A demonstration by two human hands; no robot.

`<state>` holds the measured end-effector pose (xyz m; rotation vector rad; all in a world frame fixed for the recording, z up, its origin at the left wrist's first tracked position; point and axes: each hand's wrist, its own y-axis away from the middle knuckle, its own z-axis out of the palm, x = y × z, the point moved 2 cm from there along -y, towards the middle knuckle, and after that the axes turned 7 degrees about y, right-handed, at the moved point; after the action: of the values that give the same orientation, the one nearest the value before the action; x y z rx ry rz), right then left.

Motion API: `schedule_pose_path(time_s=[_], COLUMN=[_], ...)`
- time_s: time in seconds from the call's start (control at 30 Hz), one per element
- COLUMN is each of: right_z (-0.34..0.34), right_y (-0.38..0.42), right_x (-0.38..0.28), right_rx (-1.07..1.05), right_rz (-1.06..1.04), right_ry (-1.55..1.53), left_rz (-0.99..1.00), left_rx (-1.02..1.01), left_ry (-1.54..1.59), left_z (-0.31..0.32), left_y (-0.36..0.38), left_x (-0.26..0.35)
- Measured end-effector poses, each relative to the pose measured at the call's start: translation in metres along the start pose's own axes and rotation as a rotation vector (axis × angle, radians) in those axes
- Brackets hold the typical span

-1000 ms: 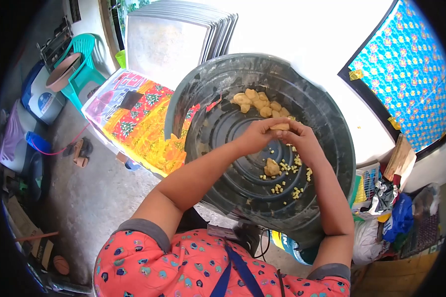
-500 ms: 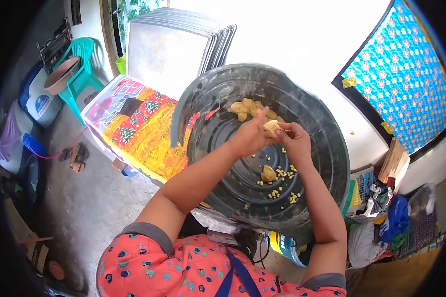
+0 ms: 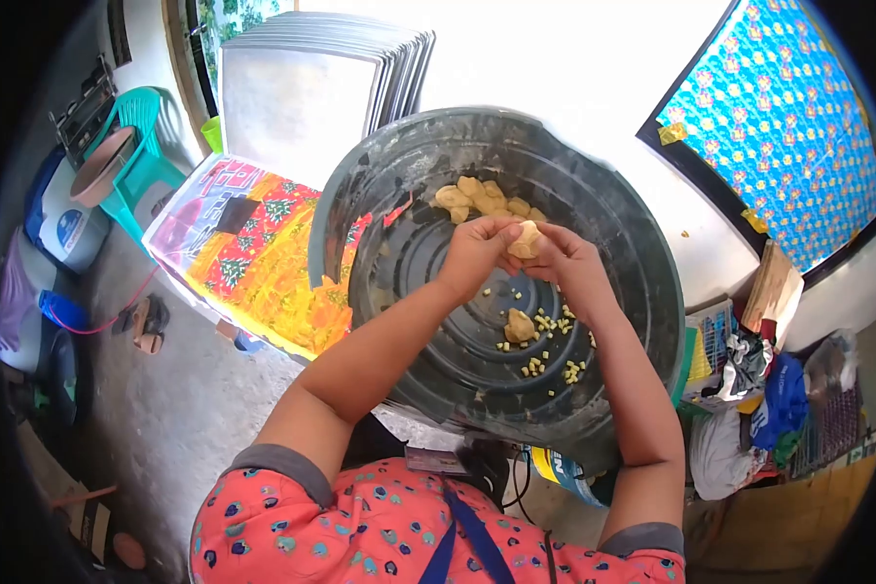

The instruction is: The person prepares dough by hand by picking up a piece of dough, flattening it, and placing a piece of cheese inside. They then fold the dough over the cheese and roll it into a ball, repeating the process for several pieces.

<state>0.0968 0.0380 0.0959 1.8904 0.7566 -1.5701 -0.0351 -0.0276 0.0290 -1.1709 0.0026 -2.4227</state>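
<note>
A small piece of pale dough [image 3: 526,240] is pinched between my two hands over a large dark round basin [image 3: 642,243]. My left hand [image 3: 477,255] is closed, its thumb and fingers pressed on the dough's left side. On the other side, my right hand [image 3: 572,269] is closed too, with thumb and fingertips against the piece. Several dough lumps [image 3: 482,198] lie in a heap at the basin's far side, just beyond my hands. Nearer me rests a single lump of dough [image 3: 520,326], with small pale-yellow cubes [image 3: 553,321] scattered around it on the basin floor.
Left of the basin is a surface with a bright patterned cover [image 3: 263,253]; behind it stands a stack of metal trays [image 3: 302,102]. A green plastic chair [image 3: 136,127] is at the far left. Crates and cloth bundles [image 3: 779,399] crowd the right. A labelled bucket [image 3: 565,477] sits below the basin.
My left fingers, stretched out before, have folded in onto the dough. Both hands are now closer together around it. The whole view has shifted slightly.
</note>
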Motion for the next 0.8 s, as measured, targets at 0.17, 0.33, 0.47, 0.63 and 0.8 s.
schedule_pose_path(time_s=[0.17,0.33,0.47,0.63,0.8], right_z=[-0.002,-0.003,-0.011,-0.004,-0.004], right_y=[0.001,0.004,0.000,0.004,0.013], right_x=[0.009,0.003,0.008,0.012,-0.003], right_rx=[0.100,0.121,0.028,0.002,0.118], right_rz=[-0.201,-0.219,-0.229,-0.047,-0.274], right_ry=[0.493,0.610,0.373,0.005,0.606], left_rz=[-0.125,-0.320,-0.189,0.029,-0.073], left_rx=[-0.050,-0.249,-0.135,-0.173,-0.337], left_ry=[0.134,0.047,0.017,-0.166,0.084], left_z=[0.005,0.004,0.003,0.004,0.009], left_y=[0.003,0.006,0.004,0.005,0.012], left_x=[-0.001,0.003,-0.004,-0.010,-0.001])
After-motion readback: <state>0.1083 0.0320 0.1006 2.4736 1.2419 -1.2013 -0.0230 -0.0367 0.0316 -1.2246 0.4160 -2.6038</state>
